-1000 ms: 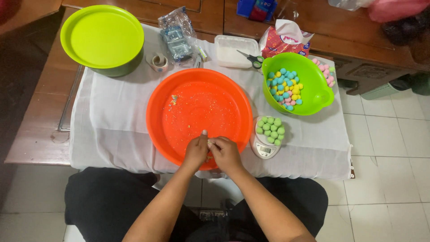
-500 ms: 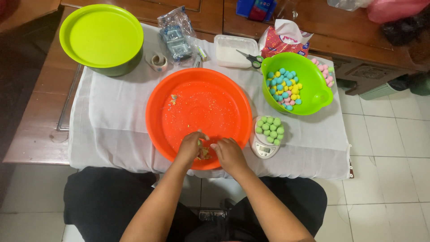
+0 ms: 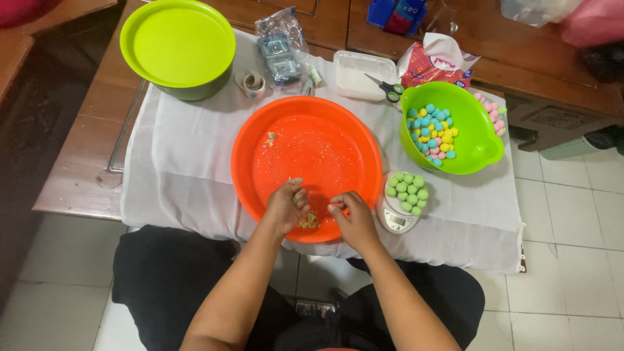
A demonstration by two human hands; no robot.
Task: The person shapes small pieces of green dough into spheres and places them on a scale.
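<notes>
A big orange basin (image 3: 305,140) sits in the middle of the white cloth, its floor speckled with coloured crumbs. Both my hands are inside its near rim. My left hand (image 3: 285,205) is curled into a loose fist, its fingertips on a small heap of yellowish-green crumbs (image 3: 309,221). My right hand (image 3: 351,219) lies just right of that heap with its fingers bent in; nothing shows in it. To the right, a small kitchen scale (image 3: 394,221) carries several green balls (image 3: 408,191).
A lime bowl (image 3: 481,146) of mixed coloured balls stands at the right. At the back are a lime lidded container (image 3: 179,45), a tape roll (image 3: 252,83), a clear bag (image 3: 281,45), a white tray (image 3: 356,68) with scissors (image 3: 385,87) and a red-white packet (image 3: 434,62).
My hands, pressed together at the basin's near rim a second ago, have parted and moved slightly inward. A small heap of crumbs now lies between them.
</notes>
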